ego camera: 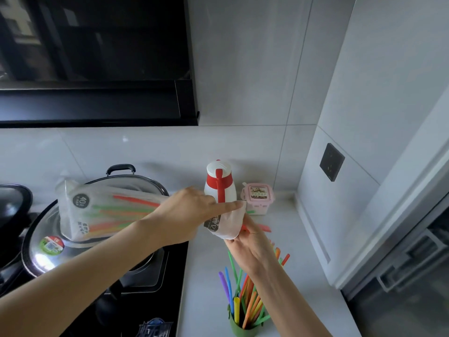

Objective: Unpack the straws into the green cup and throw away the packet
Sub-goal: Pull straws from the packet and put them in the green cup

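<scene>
A clear plastic straw packet (102,212) with orange, green and yellow straws inside is held sideways above the pot lid. My left hand (184,215) grips it around the middle. My right hand (252,242) holds the packet's open white end (230,224), where red and orange straw tips (263,228) poke out. Below my right forearm stands the green cup (245,330) on the counter, filled with several coloured straws (243,295) standing upright.
A steel pot with lid (48,246) sits on the black hob (145,300) at left. A white jug with red lid (220,186) and a pink lidded box (258,198) stand by the back wall. A grey wall with a socket (331,161) rises at right.
</scene>
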Tool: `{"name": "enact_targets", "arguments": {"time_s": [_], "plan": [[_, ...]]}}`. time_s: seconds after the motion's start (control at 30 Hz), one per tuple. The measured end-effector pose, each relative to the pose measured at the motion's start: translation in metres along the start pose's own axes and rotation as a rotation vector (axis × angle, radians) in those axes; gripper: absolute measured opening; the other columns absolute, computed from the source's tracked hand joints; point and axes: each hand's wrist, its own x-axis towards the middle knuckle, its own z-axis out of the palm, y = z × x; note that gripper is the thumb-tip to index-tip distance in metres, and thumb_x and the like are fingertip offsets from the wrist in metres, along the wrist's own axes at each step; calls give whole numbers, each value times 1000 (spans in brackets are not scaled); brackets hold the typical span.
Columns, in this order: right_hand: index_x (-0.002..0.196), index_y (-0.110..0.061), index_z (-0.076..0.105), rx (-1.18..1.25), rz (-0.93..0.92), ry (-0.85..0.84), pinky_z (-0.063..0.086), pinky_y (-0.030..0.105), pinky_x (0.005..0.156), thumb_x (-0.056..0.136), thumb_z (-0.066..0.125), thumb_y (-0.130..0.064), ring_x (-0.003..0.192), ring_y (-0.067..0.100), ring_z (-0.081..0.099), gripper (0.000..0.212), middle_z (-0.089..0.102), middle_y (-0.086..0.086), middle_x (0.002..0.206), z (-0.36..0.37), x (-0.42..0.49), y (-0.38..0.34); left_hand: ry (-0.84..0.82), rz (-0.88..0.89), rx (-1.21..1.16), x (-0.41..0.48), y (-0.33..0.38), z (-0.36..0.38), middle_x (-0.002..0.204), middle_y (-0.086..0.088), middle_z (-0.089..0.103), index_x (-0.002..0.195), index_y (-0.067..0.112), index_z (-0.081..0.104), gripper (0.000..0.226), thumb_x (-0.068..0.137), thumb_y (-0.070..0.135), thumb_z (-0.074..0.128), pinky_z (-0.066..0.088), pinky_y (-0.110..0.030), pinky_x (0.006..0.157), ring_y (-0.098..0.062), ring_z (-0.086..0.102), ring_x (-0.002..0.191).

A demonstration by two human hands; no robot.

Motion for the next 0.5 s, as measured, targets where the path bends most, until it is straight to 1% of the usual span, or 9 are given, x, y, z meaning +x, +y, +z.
{"name": "enact_targets", "arguments": {"time_s": [0.07,0.1,0.17,0.23,0.3,0.33,0.4,0.47,0.5], "plan": [[130,-15,56,-14,-18,51,26,53,114,96,45,-31,130,34,47,39,54,19,136,3,4,3,18,-7,6,0,0,1,68,-1,57,138,40,12,101,57,-10,45,51,-40,57,-22,37,57],[125,-15,60,8,-32,85,28,53,113,96,44,-33,125,33,51,38,58,19,131,3,6,2,27,-11,-4,0,1,2,67,-1,57,138,39,14,100,56,-9,46,51,-40,57,-23,41,56],[99,-12,72,60,-97,165,37,50,108,88,53,-34,105,29,62,31,69,17,109,3,5,-5,41,-40,-60,-4,1,2,66,-1,56,137,42,13,100,58,-8,47,51,-40,59,-27,47,57],[95,-7,66,84,-172,233,48,43,96,85,54,-34,86,25,69,31,72,15,93,3,3,-16,51,-74,-119,-9,1,4,66,0,55,136,45,11,99,60,-6,47,51,-38,60,-26,48,59],[98,-4,61,153,-227,311,57,37,79,96,40,-37,71,21,72,39,73,13,82,0,5,-31,67,-101,-153,-14,3,6,65,2,55,137,42,19,99,59,-8,53,51,-35,57,-24,47,56],[91,-6,61,206,-251,361,60,32,70,98,37,-39,60,18,70,41,70,9,68,0,6,-38,68,-115,-163,-17,4,7,65,2,56,138,40,23,100,58,-9,57,51,-32,56,-23,47,55],[66,-14,52,310,-278,423,49,20,46,97,40,-43,36,9,49,45,51,-3,40,1,6,-55,78,-147,-187,-20,9,8,67,2,60,137,37,26,100,57,-11,64,49,-27,54,-22,49,55],[49,-17,45,358,-298,426,31,15,36,95,41,-48,28,6,30,55,33,-7,33,1,3,-65,94,-175,-220,-22,12,8,68,2,62,136,36,30,100,56,-12,66,45,-25,50,-23,50,54],[46,-18,44,352,-307,427,27,14,34,93,42,-50,28,6,27,57,29,-8,32,0,2,-68,101,-186,-233,-22,14,8,69,2,63,136,35,32,99,55,-11,67,43,-24,49,-23,51,53]]}}
